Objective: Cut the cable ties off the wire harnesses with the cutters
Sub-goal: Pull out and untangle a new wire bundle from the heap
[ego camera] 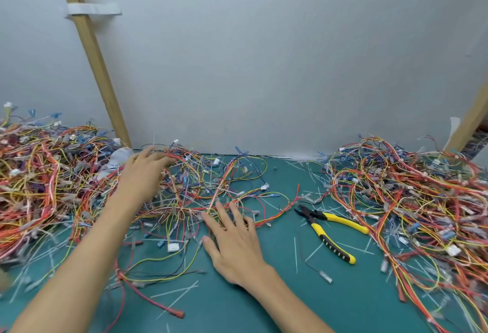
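Tangled wire harnesses [190, 195] of red, yellow, orange and blue wire lie spread over the middle of the green mat [290, 293]. My left hand [145, 171] hovers over the far left part of this tangle, fingers apart, blurred. Nearer to me, my right hand [235, 245] rests flat on the mat with its fingertips on the wires, holding nothing. The yellow-handled cutters [330, 229] lie on the mat to the right of my right hand, jaws pointing away to the left, handles spread. Cut white cable ties [177, 294] lie scattered on the mat.
A big heap of harnesses [39, 182] fills the left side, and another heap [412, 213] fills the right side. A grey wall [264, 68] closes the back, with a slanted wooden strut [92, 55] on the left and another strut [472, 121] on the right.
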Motion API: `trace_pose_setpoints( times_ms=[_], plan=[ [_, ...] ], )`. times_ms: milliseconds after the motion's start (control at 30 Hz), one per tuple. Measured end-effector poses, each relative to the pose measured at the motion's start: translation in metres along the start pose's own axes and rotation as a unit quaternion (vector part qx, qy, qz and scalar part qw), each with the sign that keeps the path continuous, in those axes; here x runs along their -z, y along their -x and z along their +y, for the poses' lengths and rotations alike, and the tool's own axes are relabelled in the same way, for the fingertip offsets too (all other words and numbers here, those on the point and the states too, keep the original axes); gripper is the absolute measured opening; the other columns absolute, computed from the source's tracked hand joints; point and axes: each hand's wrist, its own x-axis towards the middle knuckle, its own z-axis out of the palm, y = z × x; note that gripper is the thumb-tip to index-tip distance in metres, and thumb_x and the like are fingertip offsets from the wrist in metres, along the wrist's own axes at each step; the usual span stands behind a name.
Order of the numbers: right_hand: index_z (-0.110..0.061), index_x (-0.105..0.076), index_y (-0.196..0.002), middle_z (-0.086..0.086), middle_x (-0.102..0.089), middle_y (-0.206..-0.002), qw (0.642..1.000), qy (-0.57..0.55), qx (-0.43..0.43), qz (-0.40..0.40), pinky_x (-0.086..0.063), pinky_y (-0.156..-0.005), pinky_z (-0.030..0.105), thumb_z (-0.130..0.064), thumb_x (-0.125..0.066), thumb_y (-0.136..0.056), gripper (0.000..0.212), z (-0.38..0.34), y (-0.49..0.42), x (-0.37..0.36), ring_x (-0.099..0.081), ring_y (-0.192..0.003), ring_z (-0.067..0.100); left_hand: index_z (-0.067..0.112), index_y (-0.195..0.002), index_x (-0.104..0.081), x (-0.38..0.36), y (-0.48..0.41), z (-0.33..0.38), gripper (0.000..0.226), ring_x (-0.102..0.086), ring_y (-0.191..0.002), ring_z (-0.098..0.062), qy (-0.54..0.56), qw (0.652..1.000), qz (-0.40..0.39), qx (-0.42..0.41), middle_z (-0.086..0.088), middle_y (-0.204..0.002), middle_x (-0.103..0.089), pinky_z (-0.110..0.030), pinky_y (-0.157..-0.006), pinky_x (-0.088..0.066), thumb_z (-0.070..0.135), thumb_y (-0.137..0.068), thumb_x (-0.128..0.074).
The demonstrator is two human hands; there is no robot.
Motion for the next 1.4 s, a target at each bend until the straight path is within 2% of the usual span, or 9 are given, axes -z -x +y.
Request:
trace_pose_setpoints(
  times_ms=[200, 400, 600, 700, 833, 967, 1100, 1267, 1400],
  plan=[
    [-0.041, -0.018, -0.15, -0.004, -0.005, -0.164, 1.0, -0.009, 0.0, 0.011, -0.006, -0.118, 0.05, -0.05, -0.03, -0.099, 0.053, -0.01, -0.007, -0.008, 0.005, -0.15, 0.024, 0.024, -0.091, -0.07, 0.051, -0.028, 0.005, 0.015, -0.063, -0.096, -0.028, 0.047, 0.999, -0.023, 0.012, -0.002, -0.099, -0.067, -0.039, -0.081, -0.053, 0.034, -0.081, -0.076],
    [-0.04, -0.027, -0.146, -0.001, -0.009, -0.164, 1.0, -0.025, -0.007, -0.003, -0.003, -0.115, 0.053, -0.051, -0.031, -0.097, 0.051, -0.02, -0.025, -0.016, 0.004, -0.15, 0.025, 0.02, -0.09, -0.068, 0.15, -0.048, 0.029, 0.014, -0.06, -0.085, -0.031, 0.203, 0.901, 0.384, 0.006, -0.007, -0.09, -0.064, -0.039, -0.069, -0.048, 0.031, -0.086, -0.061],
    [-0.039, -0.03, -0.15, -0.001, -0.009, -0.164, 0.986, -0.094, 0.032, -0.132, -0.003, -0.119, 0.049, -0.045, -0.039, -0.101, 0.05, -0.016, -0.068, 0.009, 0.0, -0.151, 0.02, 0.012, -0.084, -0.068, 0.168, -0.04, 0.105, 0.012, -0.054, -0.075, -0.007, 0.377, 0.821, 0.424, -0.065, 0.004, -0.08, -0.062, -0.022, -0.069, -0.038, 0.024, -0.084, -0.064],
    [-0.026, -0.048, -0.143, 0.005, -0.024, -0.16, 0.952, -0.248, 0.042, -0.172, -0.013, -0.116, 0.024, -0.027, -0.047, -0.102, 0.041, 0.006, -0.066, 0.042, -0.017, -0.148, 0.015, 0.018, -0.081, -0.07, 0.149, -0.044, 0.117, 0.013, -0.054, -0.068, -0.01, 0.411, 0.882, 0.228, -0.039, -0.001, -0.072, -0.062, -0.026, -0.064, -0.039, 0.029, -0.088, -0.065],
    [-0.016, -0.064, -0.128, 0.003, -0.055, -0.141, 0.922, -0.363, 0.01, -0.135, -0.033, -0.101, 0.006, -0.015, -0.049, -0.1, 0.031, 0.042, -0.032, 0.077, -0.05, -0.124, 0.005, 0.024, -0.083, -0.06, 0.139, -0.035, 0.12, 0.012, -0.052, -0.064, -0.008, 0.572, 0.717, 0.397, 0.04, 0.01, -0.07, -0.058, -0.029, -0.063, -0.046, 0.03, -0.093, -0.059],
    [-0.016, -0.069, -0.118, 0.002, -0.068, -0.122, 0.863, -0.493, -0.059, -0.086, -0.048, -0.096, 0.031, -0.022, -0.047, -0.101, 0.028, 0.069, 0.008, 0.098, -0.061, -0.116, 0.018, 0.019, -0.093, -0.064, 0.113, 0.003, 0.163, 0.008, -0.051, -0.06, -0.006, 0.437, 0.858, 0.211, -0.167, 0.012, -0.075, -0.06, -0.019, -0.057, -0.036, 0.024, -0.095, -0.058],
    [-0.006, -0.07, -0.115, 0.017, -0.068, -0.111, 0.523, -0.847, -0.084, -0.037, -0.049, -0.088, 0.043, -0.041, -0.046, -0.091, 0.049, 0.099, 0.037, 0.119, -0.065, -0.099, 0.031, 0.02, -0.114, -0.06, 0.056, 0.065, 0.191, 0.022, -0.064, -0.081, -0.02, 0.331, 0.888, 0.241, -0.211, 0.004, -0.098, -0.063, -0.033, -0.061, -0.052, 0.027, -0.097, -0.047],
    [0.001, -0.051, -0.132, 0.005, -0.071, -0.098, 0.675, -0.717, -0.151, 0.082, -0.053, -0.065, 0.025, -0.022, -0.052, -0.095, 0.044, 0.108, 0.042, 0.098, -0.064, -0.084, 0.021, 0.013, -0.136, -0.055, -0.004, 0.112, 0.215, 0.073, -0.067, -0.091, -0.019, 0.221, 0.945, 0.069, -0.229, 0.0, -0.118, -0.062, -0.032, -0.043, -0.053, 0.012, -0.068, -0.08],
    [-0.013, -0.05, -0.135, 0.006, -0.068, -0.104, 0.695, -0.711, -0.091, 0.055, -0.049, -0.075, 0.027, -0.017, -0.054, -0.087, 0.048, 0.111, 0.047, 0.098, -0.06, -0.089, 0.02, 0.024, -0.154, -0.015, -0.019, 0.118, 0.222, 0.076, -0.053, -0.118, -0.014, 0.226, 0.951, 0.026, -0.211, 0.007, -0.142, -0.037, -0.032, -0.072, -0.056, 0.017, -0.089, -0.052]
  ],
)
